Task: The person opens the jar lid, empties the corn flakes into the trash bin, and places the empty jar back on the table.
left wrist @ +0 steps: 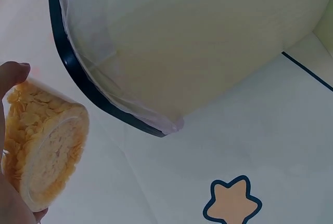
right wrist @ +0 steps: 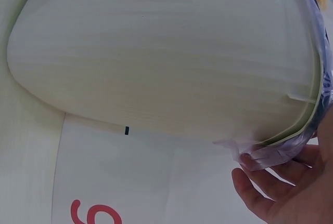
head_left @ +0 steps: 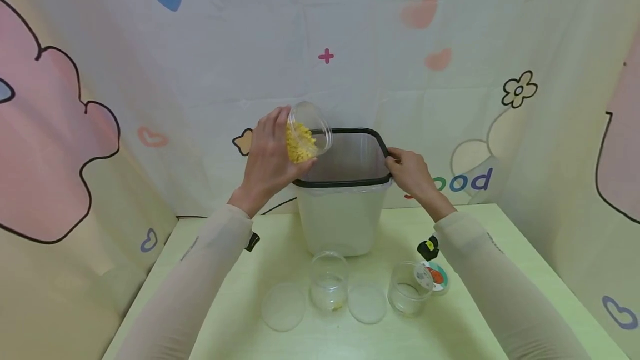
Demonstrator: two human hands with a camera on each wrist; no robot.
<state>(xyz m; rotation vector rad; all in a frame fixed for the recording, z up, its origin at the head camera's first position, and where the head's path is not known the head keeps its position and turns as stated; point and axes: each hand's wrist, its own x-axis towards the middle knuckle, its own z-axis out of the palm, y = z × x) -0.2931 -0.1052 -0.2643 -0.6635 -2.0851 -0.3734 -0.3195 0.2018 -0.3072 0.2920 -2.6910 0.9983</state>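
Tilted toward the bin's opening, a clear plastic jar (head_left: 322, 118) of yellow flakes (head_left: 298, 146), which look like cornflakes, is gripped by my left hand (head_left: 267, 157). The flakes are still inside the jar, and in the left wrist view its base (left wrist: 54, 156) faces the camera. Below and beside it stands a white trash bin (head_left: 342, 218) with a black rim (head_left: 345, 184). My right hand (head_left: 412, 174) holds that rim at its right side, fingers curled under the edge. A thin plastic liner (right wrist: 278, 156) folds over the rim there.
In front of the bin on the pale table (head_left: 235, 304) stand two clear jars, one at the middle (head_left: 329, 285) and one at the right (head_left: 407, 293). Round clear lids (head_left: 283, 307) lie beside them, along with a colourful printed lid (head_left: 440, 278). A patterned cloth (head_left: 220, 60) hangs behind.
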